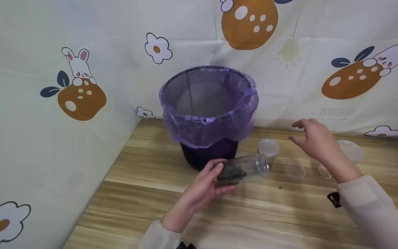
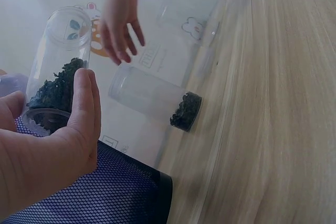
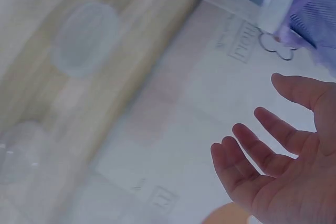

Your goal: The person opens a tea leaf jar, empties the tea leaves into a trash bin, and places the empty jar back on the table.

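Note:
My left hand (image 1: pixel 212 180) grips a clear plastic jar (image 1: pixel 250 167) by its lower end, fingers and thumb around it. The jar is tilted on its side in the head view, its ridged end toward the right. Dark, crinkled dried leaves (image 2: pixel 58 87) lie in its lower part. Behind it, a second clear jar (image 2: pixel 147 94) stands upright on the table, with similar dark pieces at its bottom and a whitish lid (image 1: pixel 268 147) on top. My right hand (image 1: pixel 318 140) hovers above the table's right side with loosely bent fingers (image 3: pixel 262 150), holding nothing.
A black mesh bin (image 1: pixel 209 152) lined with a purple bag (image 1: pixel 209 129) stands at the back. A round translucent lid (image 1: pixel 295 170) lies on the wooden table (image 1: pixel 143 207). Under my right arm are a clear container (image 1: pixel 325 171) and another with a round top (image 1: pixel 351 151). A dark crumb (image 1: pixel 280 187) lies nearby.

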The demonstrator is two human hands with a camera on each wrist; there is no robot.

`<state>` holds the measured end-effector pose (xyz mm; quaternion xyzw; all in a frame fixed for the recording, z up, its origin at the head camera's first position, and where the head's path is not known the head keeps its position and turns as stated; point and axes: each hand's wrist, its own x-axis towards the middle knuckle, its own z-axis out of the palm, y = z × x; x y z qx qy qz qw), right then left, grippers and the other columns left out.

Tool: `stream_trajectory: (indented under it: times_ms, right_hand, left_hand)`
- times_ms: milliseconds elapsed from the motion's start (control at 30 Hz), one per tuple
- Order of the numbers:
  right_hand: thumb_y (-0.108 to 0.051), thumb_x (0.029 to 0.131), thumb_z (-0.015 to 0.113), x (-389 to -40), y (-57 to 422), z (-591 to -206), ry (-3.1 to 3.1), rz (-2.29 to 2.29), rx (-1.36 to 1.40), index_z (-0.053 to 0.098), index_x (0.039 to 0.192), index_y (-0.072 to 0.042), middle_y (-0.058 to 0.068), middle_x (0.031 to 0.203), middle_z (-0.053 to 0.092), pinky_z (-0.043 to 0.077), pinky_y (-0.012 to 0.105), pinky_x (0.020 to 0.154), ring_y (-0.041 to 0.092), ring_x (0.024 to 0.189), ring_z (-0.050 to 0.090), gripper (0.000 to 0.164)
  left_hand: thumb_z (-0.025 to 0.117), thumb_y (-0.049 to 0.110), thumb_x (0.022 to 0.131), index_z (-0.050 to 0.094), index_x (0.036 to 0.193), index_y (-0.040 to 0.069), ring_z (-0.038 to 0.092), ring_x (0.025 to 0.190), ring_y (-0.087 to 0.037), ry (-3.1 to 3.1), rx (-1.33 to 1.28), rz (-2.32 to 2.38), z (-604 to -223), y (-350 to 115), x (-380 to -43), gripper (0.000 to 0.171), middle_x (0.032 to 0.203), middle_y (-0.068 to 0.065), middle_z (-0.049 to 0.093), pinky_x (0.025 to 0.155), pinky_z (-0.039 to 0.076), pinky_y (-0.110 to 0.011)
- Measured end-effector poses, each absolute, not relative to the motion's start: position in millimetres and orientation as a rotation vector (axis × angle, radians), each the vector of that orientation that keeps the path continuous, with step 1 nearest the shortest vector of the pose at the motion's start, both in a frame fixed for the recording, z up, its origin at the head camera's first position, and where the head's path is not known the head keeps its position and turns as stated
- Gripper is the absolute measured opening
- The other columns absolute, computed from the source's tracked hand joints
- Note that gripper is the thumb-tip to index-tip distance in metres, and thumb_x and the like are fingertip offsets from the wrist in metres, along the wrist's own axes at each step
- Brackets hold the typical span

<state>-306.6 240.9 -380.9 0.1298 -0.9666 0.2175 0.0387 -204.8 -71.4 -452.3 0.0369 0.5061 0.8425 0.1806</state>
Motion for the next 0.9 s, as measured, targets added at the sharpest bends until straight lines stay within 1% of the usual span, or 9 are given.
stream_trajectory:
  times_ms: [200,433,533,667,900]
  right_hand:
    - [-0.022,0.096,0.063,-309,220,-345,-2.897,0.721,0.445,0.056,0.13,0.003,0.028,0.128,0.055,0.044,0.063,0.097,0.047,0.119,0.052,0.042]
    - [-0.03,0.098,0.061,-306,188,-317,-2.816,0.84,0.497,0.056,0.132,-0.002,0.023,0.132,0.054,0.046,0.06,0.099,0.043,0.122,0.052,0.044]
    - [-0.031,0.099,0.061,-305,177,-308,-2.771,0.904,0.503,0.057,0.132,-0.004,0.02,0.133,0.054,0.048,0.057,0.101,0.04,0.124,0.052,0.043]
    - [-0.029,0.099,0.062,-304,163,-300,-2.686,0.967,0.536,0.057,0.132,-0.005,0.018,0.132,0.054,0.049,0.055,0.102,0.036,0.124,0.052,0.041]
    - [-0.028,0.098,0.064,-303,141,-291,-2.624,0.979,0.606,0.06,0.13,-0.005,0.015,0.132,0.055,0.05,0.052,0.102,0.033,0.124,0.052,0.04]
  left_hand:
    - [0.048,0.023,0.106,0.041,0.137,0.006,0.068,0.104,-0.027,1.425,0.1,2.381,-452,-73,-204,0.036,0.135,-0.02,0.048,0.095,0.058,-0.041]
    - [0.047,0.024,0.106,0.04,0.137,0.007,0.068,0.104,-0.029,1.429,0.104,2.373,-451,-76,-203,0.036,0.135,-0.019,0.047,0.094,0.059,-0.038]
    - [0.048,0.024,0.106,0.041,0.136,0.007,0.067,0.103,-0.028,1.423,0.104,2.376,-450,-77,-202,0.036,0.134,-0.018,0.047,0.093,0.059,-0.037]
    - [0.048,0.024,0.106,0.041,0.137,0.007,0.067,0.102,-0.028,1.428,0.096,2.38,-449,-78,-202,0.036,0.132,-0.017,0.047,0.091,0.06,-0.036]
    - [0.048,0.023,0.105,0.042,0.136,0.008,0.067,0.101,-0.026,1.423,0.088,2.393,-450,-80,-201,0.034,0.13,-0.016,0.05,0.09,0.06,-0.036]
